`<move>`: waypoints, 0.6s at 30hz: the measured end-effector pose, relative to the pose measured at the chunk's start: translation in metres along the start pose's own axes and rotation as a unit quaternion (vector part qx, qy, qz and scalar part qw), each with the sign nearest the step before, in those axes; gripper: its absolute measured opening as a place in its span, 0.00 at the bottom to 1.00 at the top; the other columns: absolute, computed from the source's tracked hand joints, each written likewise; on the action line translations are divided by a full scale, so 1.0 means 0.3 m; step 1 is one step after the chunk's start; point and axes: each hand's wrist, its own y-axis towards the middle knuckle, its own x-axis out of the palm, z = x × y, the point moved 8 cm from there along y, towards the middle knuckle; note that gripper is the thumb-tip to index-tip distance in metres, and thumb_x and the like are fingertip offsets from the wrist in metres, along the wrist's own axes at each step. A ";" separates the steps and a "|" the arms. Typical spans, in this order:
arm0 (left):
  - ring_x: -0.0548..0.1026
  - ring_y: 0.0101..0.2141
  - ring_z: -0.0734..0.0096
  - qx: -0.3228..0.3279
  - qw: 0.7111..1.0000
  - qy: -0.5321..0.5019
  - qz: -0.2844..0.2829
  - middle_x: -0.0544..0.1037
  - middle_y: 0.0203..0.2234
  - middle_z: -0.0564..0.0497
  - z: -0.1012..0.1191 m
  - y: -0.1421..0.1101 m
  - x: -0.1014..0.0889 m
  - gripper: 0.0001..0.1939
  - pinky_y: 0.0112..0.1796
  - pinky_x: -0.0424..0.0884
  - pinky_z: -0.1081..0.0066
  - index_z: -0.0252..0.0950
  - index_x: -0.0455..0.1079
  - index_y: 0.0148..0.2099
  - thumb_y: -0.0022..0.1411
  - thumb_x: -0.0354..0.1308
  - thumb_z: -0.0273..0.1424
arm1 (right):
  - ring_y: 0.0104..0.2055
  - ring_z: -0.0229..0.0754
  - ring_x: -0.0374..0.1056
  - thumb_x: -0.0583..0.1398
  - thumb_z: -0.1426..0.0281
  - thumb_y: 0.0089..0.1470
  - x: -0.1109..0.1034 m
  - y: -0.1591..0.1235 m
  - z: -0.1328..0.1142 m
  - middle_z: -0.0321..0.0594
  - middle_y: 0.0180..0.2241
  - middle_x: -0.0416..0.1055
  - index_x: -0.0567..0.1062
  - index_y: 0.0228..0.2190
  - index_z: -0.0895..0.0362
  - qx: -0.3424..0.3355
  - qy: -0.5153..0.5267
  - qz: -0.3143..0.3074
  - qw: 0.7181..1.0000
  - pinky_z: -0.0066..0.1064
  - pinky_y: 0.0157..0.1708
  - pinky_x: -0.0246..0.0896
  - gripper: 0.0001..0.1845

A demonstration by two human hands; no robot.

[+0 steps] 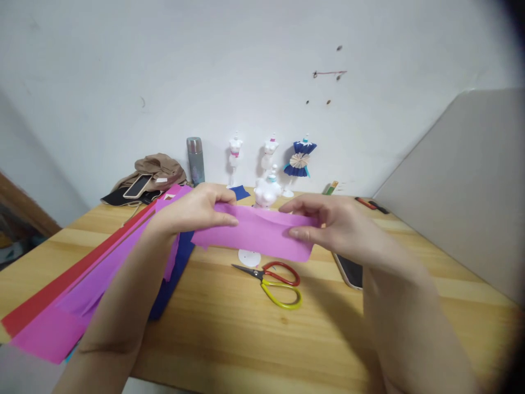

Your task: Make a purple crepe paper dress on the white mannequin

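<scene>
A strip of pink-purple crepe paper (258, 232) is stretched between my hands above the table. My left hand (200, 208) pinches its left end between thumb and fingers. At the other end, my right hand (324, 221) grips the strip with the thumb in front and the fingers behind. Directly behind the paper stands a small white mannequin (267, 191); its middle is hidden, and its round base (249, 258) shows below the strip. Scissors (262, 276) with one red and one yellow handle lie on the table under the paper, blades pointing left.
Red, pink and blue paper sheets (45, 334) lie at the left. Behind them are a brown cloth (162, 167), a phone (138, 186) and a flask (196, 161). More mannequins stand along the wall, one in a blue paper dress (303, 148). Another phone (348, 272) lies beneath my right wrist.
</scene>
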 end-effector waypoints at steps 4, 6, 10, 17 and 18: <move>0.63 0.25 0.76 0.028 0.995 0.054 -0.074 0.65 0.21 0.58 -0.020 -0.016 -0.007 0.14 0.28 0.57 0.73 0.34 0.65 0.24 0.53 0.63 0.36 | 0.29 0.40 0.66 0.65 0.63 0.51 0.045 -0.012 -0.017 0.38 0.28 0.73 0.75 0.30 0.56 -0.007 -0.060 -0.086 0.995 0.31 0.28 0.59 0.09; 0.62 0.25 0.77 0.035 0.992 0.054 -0.104 0.63 0.20 0.58 -0.024 -0.022 -0.002 0.14 0.28 0.56 0.74 0.34 0.64 0.23 0.54 0.62 0.35 | 0.27 0.37 0.62 0.63 0.63 0.53 0.057 -0.016 -0.024 0.35 0.24 0.68 0.71 0.25 0.56 -0.014 -0.082 -0.108 0.991 0.30 0.26 0.55 0.11; 0.64 0.26 0.76 0.050 0.995 0.037 -0.078 0.66 0.21 0.57 -0.016 -0.013 0.000 0.11 0.29 0.58 0.74 0.34 0.68 0.26 0.57 0.60 0.35 | 0.25 0.36 0.57 0.61 0.64 0.53 0.047 -0.015 -0.037 0.33 0.21 0.61 0.66 0.21 0.55 -0.032 -0.090 -0.090 0.991 0.31 0.25 0.51 0.14; 0.64 0.26 0.77 0.019 0.997 -0.029 0.063 0.67 0.22 0.57 -0.048 0.026 -0.022 0.09 0.29 0.60 0.74 0.33 0.68 0.27 0.57 0.59 0.32 | 0.27 0.40 0.65 0.64 0.61 0.50 -0.006 0.007 0.003 0.36 0.23 0.69 0.73 0.24 0.54 0.024 0.029 -0.007 0.999 0.32 0.27 0.58 0.11; 0.64 0.26 0.76 0.017 0.997 -0.042 0.060 0.68 0.22 0.56 -0.051 0.029 -0.019 0.08 0.29 0.60 0.74 0.33 0.69 0.28 0.56 0.59 0.32 | 0.26 0.40 0.65 0.65 0.61 0.49 -0.012 0.012 0.011 0.36 0.23 0.69 0.73 0.23 0.54 0.029 0.036 0.001 0.999 0.32 0.26 0.58 0.11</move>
